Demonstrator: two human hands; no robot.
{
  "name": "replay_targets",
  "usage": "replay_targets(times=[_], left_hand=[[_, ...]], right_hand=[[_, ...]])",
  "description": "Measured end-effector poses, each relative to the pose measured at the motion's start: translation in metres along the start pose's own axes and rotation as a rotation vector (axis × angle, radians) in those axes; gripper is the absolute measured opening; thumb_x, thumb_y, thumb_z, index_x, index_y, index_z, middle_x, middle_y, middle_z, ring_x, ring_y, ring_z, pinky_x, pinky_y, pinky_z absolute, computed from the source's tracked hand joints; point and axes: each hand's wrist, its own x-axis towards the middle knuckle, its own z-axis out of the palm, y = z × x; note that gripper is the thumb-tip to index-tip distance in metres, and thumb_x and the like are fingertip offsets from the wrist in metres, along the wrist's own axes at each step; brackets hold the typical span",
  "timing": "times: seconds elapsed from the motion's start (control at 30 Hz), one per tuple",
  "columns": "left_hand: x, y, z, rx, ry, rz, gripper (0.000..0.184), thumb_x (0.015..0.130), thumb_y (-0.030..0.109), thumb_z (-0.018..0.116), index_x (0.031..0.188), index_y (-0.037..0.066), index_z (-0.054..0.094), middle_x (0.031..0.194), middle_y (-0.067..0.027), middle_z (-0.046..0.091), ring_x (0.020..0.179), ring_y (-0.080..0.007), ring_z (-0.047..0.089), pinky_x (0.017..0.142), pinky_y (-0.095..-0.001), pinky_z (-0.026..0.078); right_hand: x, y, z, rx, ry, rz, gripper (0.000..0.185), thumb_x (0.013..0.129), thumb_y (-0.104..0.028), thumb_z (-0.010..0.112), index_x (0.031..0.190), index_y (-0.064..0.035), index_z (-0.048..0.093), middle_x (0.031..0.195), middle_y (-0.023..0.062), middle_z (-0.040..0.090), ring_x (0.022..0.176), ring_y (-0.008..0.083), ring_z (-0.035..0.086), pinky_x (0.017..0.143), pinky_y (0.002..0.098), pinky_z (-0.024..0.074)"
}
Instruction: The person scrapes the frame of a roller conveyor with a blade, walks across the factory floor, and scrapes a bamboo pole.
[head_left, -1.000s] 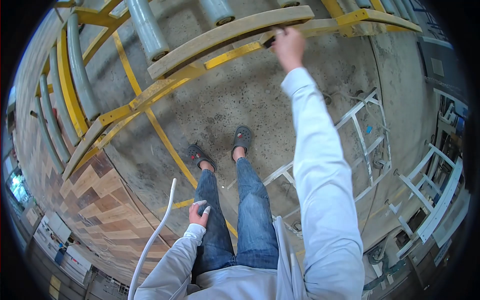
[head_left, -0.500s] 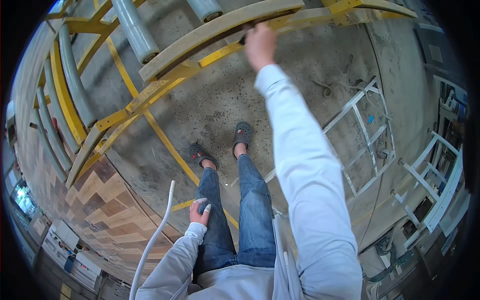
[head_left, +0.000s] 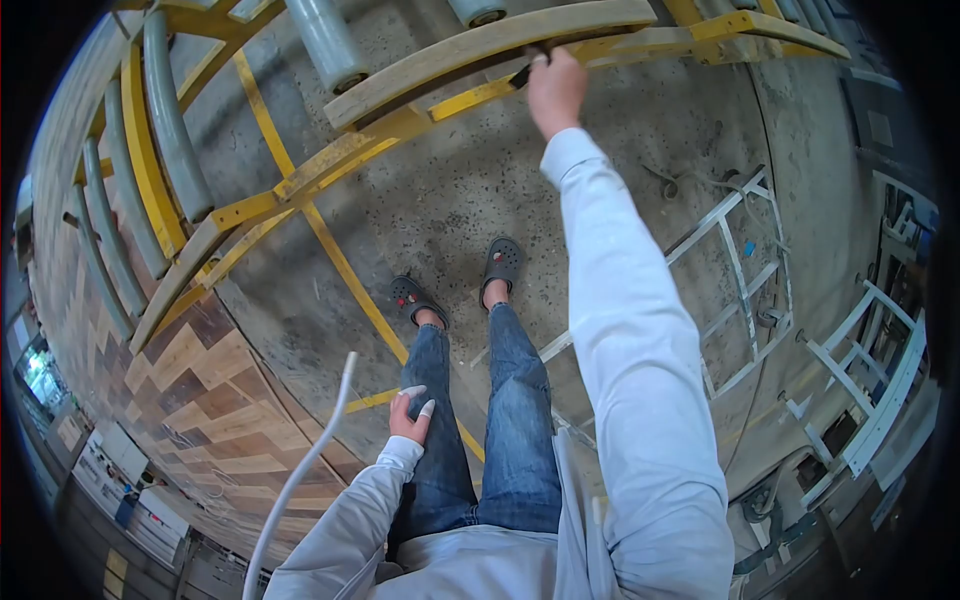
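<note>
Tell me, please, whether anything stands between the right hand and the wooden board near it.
Only the small dark object in the right hand, at the near edge of the wooden board; nothing else visible stands between them.

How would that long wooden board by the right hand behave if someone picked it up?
The wooden board looks thick along its edge, so it would probably stay stiff. Being long, it might swing or dip if lifted at one end. Its dull surface suggests it isn't very slippery.
</note>
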Motion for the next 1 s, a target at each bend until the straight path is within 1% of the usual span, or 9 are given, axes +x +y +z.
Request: replay_targets(times=[0.23,0.3,0.37,0.43,0.47,0.57,0.63,0.83,1.0], left_hand=[[0.000,-0.006,-0.016,-0.034,0.035,0.030,0.027,0.071,0.014,0.065,0.096,0.006,0.059,0.098,-0.0113,0.057,0.098,-0.0292,0.050,0.089,-0.0350,0.037],[0.000,-0.009,-0.020,-0.058,0.046,0.019,0.027,0.071,0.014,0.065,0.096,0.006,0.059,0.098,-0.0112,0.057,0.098,-0.0291,0.050,0.088,-0.0349,0.038],[-0.003,-0.017,-0.022,-0.062,0.061,0.014,0.027,0.071,0.014,0.065,0.096,0.006,0.059,0.098,-0.0111,0.057,0.098,-0.0290,0.050,0.088,-0.0348,0.038],[-0.009,-0.026,-0.026,-0.042,0.067,0.007,0.027,0.071,0.014,0.065,0.096,0.006,0.059,0.098,-0.0110,0.057,0.097,-0.0287,0.051,0.087,-0.0347,0.038],[-0.010,-0.030,-0.026,-0.046,0.069,0.000,0.027,0.071,0.014,0.065,0.096,0.006,0.059,0.098,-0.0110,0.057,0.097,-0.0287,0.051,0.087,-0.0347,0.038],[-0.015,-0.039,-0.027,-0.057,0.094,-0.018,0.027,0.072,0.015,0.065,0.096,0.006,0.058,0.097,-0.0111,0.057,0.097,-0.0283,0.051,0.087,-0.0345,0.038],[-0.015,-0.039,-0.024,-0.071,0.092,-0.019,0.027,0.072,0.015,0.065,0.096,0.006,0.058,0.098,-0.0111,0.057,0.097,-0.0284,0.050,0.087,-0.0345,0.038],[-0.017,-0.043,-0.034,-0.091,0.129,-0.049,0.027,0.072,0.015,0.065,0.097,0.006,0.058,0.099,-0.0114,0.056,0.098,-0.0285,0.050,0.088,-0.0345,0.038],[-0.027,-0.054,-0.031,-0.118,0.144,-0.067,0.028,0.072,0.015,0.065,0.097,0.006,0.058,0.100,-0.0114,0.056,0.099,-0.0286,0.050,0.088,-0.0347,0.038]], right_hand=[[-0.072,-0.053,0.044,0.353,-0.237,0.063,0.022,0.079,-0.018,0.057,0.075,0.0032,0.058,0.074,0.0227,0.058,0.072,0.0396,0.055,0.065,0.0439,0.0425],[-0.056,-0.038,0.035,0.265,-0.236,-0.004,0.024,0.084,-0.021,0.055,0.088,0.0024,0.060,0.060,0.0108,0.058,0.046,0.0156,0.055,0.046,0.0298,0.0429],[-0.032,-0.023,0.022,0.166,-0.071,-0.036,0.025,0.085,-0.022,0.055,0.087,0.0026,0.060,0.059,0.0091,0.058,0.046,0.0140,0.054,0.045,0.0297,0.0429],[-0.009,-0.008,0.014,0.100,0.034,-0.024,0.023,0.084,-0.019,0.053,0.085,0.0032,0.059,0.063,0.0144,0.059,0.052,0.0233,0.058,0.051,0.0343,0.0447],[-0.013,-0.015,0.017,0.099,0.027,-0.026,0.023,0.084,-0.019,0.053,0.085,0.0032,0.059,0.063,0.0144,0.059,0.052,0.0233,0.058,0.051,0.0343,0.0447],[-0.029,-0.038,0.029,-0.114,-0.080,-0.029,0.022,0.083,-0.017,0.051,0.085,0.0036,0.059,0.072,0.0213,0.060,0.066,0.0347,0.059,0.061,0.0396,0.0454],[-0.067,-0.068,0.048,-0.040,-0.211,0.013,0.021,0.081,-0.016,0.050,0.083,0.0042,0.057,0.081,0.0256,0.058,0.078,0.0408,0.055,0.068,0.0429,0.0436],[-0.116,-0.095,0.066,0.150,-0.233,-0.191,0.021,0.083,-0.018,0.051,0.083,0.0023,0.058,0.080,0.0231,0.058,0.076,0.0397,0.055,0.066,0.0426,0.0425],[-0.040,-0.048,0.018,-0.094,-0.070,-0.165,0.021,0.083,-0.019,0.052,0.080,0.0012,0.058,0.080,0.0223,0.059,0.076,0.0395,0.055,0.064,0.0427,0.0422]])
